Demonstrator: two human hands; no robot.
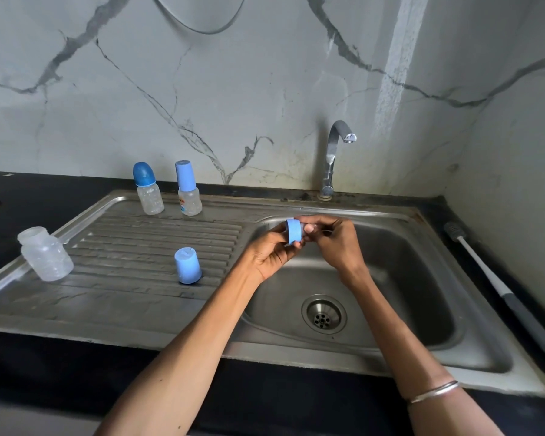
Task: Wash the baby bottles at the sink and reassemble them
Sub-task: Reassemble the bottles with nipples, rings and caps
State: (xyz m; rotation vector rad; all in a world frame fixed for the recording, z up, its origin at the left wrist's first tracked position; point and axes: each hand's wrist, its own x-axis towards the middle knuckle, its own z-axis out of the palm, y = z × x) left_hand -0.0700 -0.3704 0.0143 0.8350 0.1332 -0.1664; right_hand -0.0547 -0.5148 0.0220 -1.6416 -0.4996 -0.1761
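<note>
Left hand [272,251] pinches the blue bottle ring [294,231] between thumb and fingers; right hand [331,243] curls around its far side, gripping.

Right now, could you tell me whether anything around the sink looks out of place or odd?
Only mildly: one clear bottle stands open, without ring or cap, on the drainboard's left edge, and its light blue cap sits apart on the ridges. Both hands hold the blue ring over the basin. Nothing looks spilled or broken.
</note>
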